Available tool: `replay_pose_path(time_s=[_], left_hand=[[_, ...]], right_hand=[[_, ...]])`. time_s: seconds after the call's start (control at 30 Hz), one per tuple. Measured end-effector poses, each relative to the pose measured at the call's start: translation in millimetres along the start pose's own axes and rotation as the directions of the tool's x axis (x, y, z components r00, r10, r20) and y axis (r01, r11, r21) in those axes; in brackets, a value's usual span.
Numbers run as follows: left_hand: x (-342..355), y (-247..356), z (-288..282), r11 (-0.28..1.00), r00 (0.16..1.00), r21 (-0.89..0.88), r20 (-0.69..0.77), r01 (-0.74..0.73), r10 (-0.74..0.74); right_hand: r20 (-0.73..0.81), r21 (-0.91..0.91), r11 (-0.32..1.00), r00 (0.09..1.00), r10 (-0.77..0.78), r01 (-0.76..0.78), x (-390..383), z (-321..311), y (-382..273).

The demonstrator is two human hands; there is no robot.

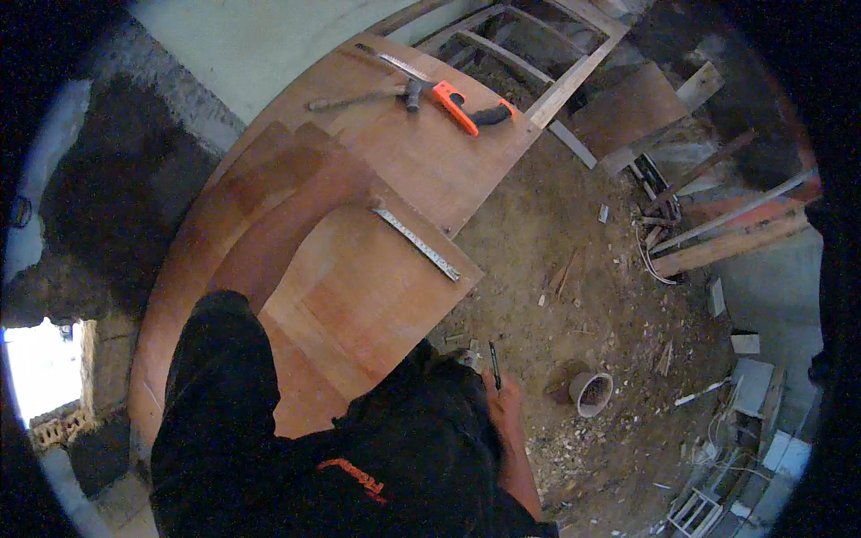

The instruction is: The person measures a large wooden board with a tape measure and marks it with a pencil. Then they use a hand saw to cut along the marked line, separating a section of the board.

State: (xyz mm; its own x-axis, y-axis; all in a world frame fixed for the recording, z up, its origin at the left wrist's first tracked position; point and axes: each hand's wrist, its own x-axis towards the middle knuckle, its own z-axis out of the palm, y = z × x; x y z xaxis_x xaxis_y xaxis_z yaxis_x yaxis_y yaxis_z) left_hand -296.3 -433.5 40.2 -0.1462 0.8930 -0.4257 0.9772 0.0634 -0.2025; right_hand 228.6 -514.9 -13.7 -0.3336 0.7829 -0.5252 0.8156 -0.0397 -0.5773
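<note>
My left hand (348,177) reaches across a sheet of reddish-brown plywood (350,296). It is low on the board, beside the upper end of a white measuring strip with dark markings (417,243). The strip slants toward the sheet's right corner. Dim light hides the fingers of this hand, so I cannot see whether it grips anything. Lower down, off the right side of the plywood, my right hand (505,399) is closed around a slim dark pen or pencil (495,366), which points upward.
A handsaw with an orange and black handle (457,108) and a hammer (413,95) lie on the farther plywood. Beyond is a wooden frame (583,76). A bucket (593,394) stands on the dirt floor (502,242), among wood chips. Scrap timber (731,238) lies at the right.
</note>
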Motion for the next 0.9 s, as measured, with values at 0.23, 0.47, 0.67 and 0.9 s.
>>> replay_pose_path(time_s=[0.23, 0.47, 0.67, 0.9], left_hand=[[-1, 4, -8, 0.999, 0.999, 0.039, 0.012, 0.031, -0.031], [-3, 8, -11, 0.999, 0.999, 0.029, 0.029, 0.037, -0.038], [-5, 10, -9, 0.997, 1.000, 0.074, -0.008, 0.029, -0.028], [-2, 9, 4, 1.000, 0.998, 0.021, -0.060, -0.008, 0.009]], right_hand=[[-0.152, -0.043, 0.998, 0.987, -0.052, 0.046, 29, 11, -29], [-0.319, 0.542, 0.840, 0.932, 0.170, 0.032, 69, 7, -71], [-0.344, 0.578, 0.790, 0.939, 0.009, 0.204, 75, -5, -106], [-0.295, 0.717, 0.686, 0.945, 0.145, 0.118, 81, -4, -131]])
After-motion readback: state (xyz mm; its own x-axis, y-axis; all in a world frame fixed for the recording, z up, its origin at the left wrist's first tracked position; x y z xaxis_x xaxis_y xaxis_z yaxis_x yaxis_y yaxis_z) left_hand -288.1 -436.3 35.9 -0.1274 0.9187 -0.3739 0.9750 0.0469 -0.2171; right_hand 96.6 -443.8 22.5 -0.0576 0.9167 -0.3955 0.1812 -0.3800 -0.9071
